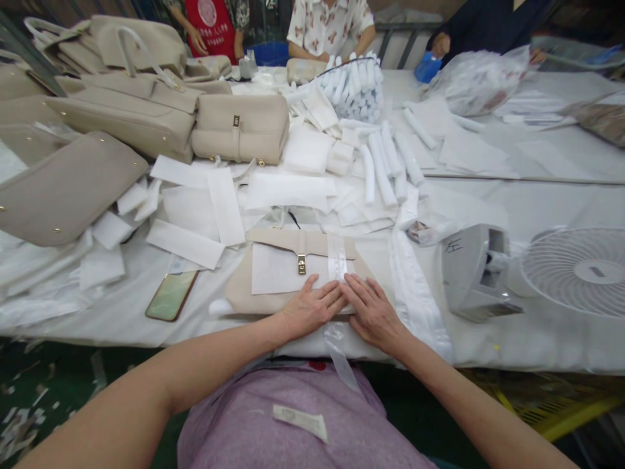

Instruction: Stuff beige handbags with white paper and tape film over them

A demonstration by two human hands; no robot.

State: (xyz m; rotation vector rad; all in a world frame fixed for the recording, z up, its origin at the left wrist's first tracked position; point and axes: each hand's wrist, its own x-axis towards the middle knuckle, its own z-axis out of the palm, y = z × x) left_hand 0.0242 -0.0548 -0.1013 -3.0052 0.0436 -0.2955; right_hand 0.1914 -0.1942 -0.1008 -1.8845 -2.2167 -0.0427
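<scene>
The beige bag [238, 286] lies flat on the white worktop [471, 345] right in front of me, directly under my fingers and reaching past them on both sides. My left hand [311, 309] rests on its lower part, left of the strip's line, thumb angled up toward the gold clasp [301, 264] but apart from it. My right hand [375, 314] lies just beside it, over the lower right of the bag. The fingers of both are stretched out, laid nearly flat rather than curled around anything, and their tips meet at the lower part of a clear strip [336, 255]. This strip runs down over the flap [268, 240] to the right of the clasp; below my fingers, a clear tail [340, 357] hangs over the worktop's near edge. I cannot tell whether a fingertip pinches the strip, as my hands cover that spot. A white sheet [266, 270] lies on the bag's front, partly under the flap, with its lower right near my left thumb.

Left of the bag lies a phone [172, 296]; to its right, well apart from my fingers, stand a grey device [463, 277] and a white fan [579, 270]. Beyond the bag are loose white pieces [288, 192] and white rolls [383, 169].
</scene>
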